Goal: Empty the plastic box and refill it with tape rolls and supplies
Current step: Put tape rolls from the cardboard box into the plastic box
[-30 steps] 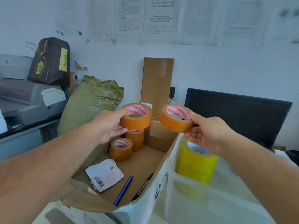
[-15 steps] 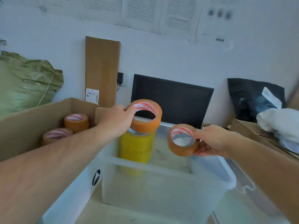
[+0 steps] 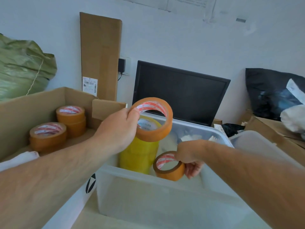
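A person's left hand (image 3: 118, 129) curls round the rim of a glossy orange-brown tape roll with a red-and-white printed core (image 3: 153, 135), holding it in the air just above a tall upright stack of shiny yellow tape rolls (image 3: 137, 157). The stack stands in the left side of a smooth, translucent plastic storage box (image 3: 140, 195). The right hand (image 3: 189, 156) reaches down inside the box, pinching a second matching orange-brown roll (image 3: 171, 173), tilted on edge just beside the yellow stack. It is probably being set there so the rolls pack closely. More orange-brown rolls (image 3: 47, 136) wait in an open brown cardboard carton (image 3: 24, 109) on the left.
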Demonstrator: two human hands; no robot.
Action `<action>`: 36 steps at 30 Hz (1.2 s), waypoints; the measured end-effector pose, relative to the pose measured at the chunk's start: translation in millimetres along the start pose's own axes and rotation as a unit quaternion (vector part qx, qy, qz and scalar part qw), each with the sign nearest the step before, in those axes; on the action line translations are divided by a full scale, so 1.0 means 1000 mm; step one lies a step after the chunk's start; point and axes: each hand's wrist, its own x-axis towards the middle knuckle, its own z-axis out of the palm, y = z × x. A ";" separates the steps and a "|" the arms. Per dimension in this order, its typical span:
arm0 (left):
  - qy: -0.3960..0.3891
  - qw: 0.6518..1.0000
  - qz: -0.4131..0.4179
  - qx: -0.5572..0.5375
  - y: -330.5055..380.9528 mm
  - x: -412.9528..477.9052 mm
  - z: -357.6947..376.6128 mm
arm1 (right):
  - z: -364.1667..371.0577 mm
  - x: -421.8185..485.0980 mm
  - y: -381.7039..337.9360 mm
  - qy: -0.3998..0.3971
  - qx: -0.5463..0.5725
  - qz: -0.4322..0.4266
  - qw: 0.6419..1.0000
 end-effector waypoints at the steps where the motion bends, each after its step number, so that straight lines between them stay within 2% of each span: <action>1: -0.004 1.000 0.001 -0.005 -0.001 0.000 0.000 | 0.005 0.005 -0.001 -0.006 0.000 0.006 1.000; 4: -0.007 1.000 0.003 -0.016 -0.003 0.001 0.001 | 0.015 0.015 0.000 -0.026 0.020 0.021 0.999; 8: -0.014 1.000 0.011 -0.016 -0.004 0.002 0.001 | 0.011 0.017 0.005 -0.001 0.164 -0.015 0.986; 11: -0.022 1.000 0.006 -0.020 -0.003 0.001 -0.001 | 0.007 0.004 0.005 0.009 0.212 -0.030 0.977; 16: -0.010 1.000 0.004 0.007 0.000 -0.001 -0.001 | -0.003 -0.006 -0.001 0.031 0.105 -0.086 0.990; 17: -0.008 1.000 0.003 0.012 0.000 -0.001 -0.001 | -0.012 -0.011 -0.003 0.044 0.111 -0.102 0.988; 19: -0.009 1.000 0.003 0.015 0.001 -0.001 -0.001 | -0.031 -0.024 -0.009 0.059 0.251 -0.147 0.955; 21: -0.007 1.000 0.007 0.021 0.001 -0.002 -0.001 | -0.051 -0.045 -0.013 0.057 0.400 -0.220 0.888; 23: -0.004 1.000 0.010 0.028 0.002 -0.002 -0.002 | -0.065 -0.066 -0.011 0.031 0.444 -0.293 0.847; 25: -0.009 1.000 0.010 0.022 0.002 -0.002 -0.003 | -0.069 -0.084 -0.007 0.010 0.411 -0.327 0.851; 28: -0.017 0.999 0.004 0.030 0.003 -0.004 -0.003 | -0.063 -0.099 -0.003 0.012 0.332 -0.333 0.883; 31: -0.025 0.999 0.004 0.046 0.003 -0.005 -0.002 | -0.051 -0.101 -0.005 0.048 0.272 -0.334 0.901; 36: -0.029 0.999 0.002 0.046 0.005 -0.008 -0.002 | -0.040 -0.090 -0.012 0.089 0.256 -0.320 0.908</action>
